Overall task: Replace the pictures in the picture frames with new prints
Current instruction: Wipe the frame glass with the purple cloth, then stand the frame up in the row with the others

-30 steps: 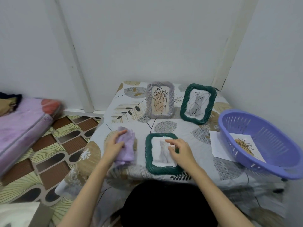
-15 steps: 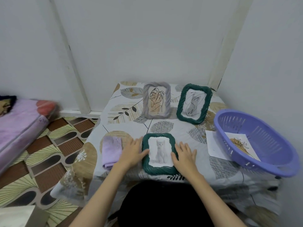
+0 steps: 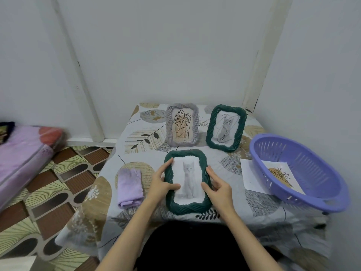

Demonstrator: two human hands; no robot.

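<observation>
Fingers of the left hand [image 3: 159, 184] and right hand [image 3: 217, 187] clamp the long sides of the green frame [image 3: 186, 181] holding the cat picture [image 3: 188, 181], thumbs on its front. It sits between both hands at the table's [image 3: 224, 159] near edge, long axis running near to far, each hand equally close.

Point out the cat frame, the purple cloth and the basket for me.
cat frame [image 3: 188, 207]: head view, bottom green rim.
purple cloth [image 3: 130, 185]: head view, middle of the folded cloth.
basket [image 3: 304, 167]: head view, slotted inner wall.
</observation>
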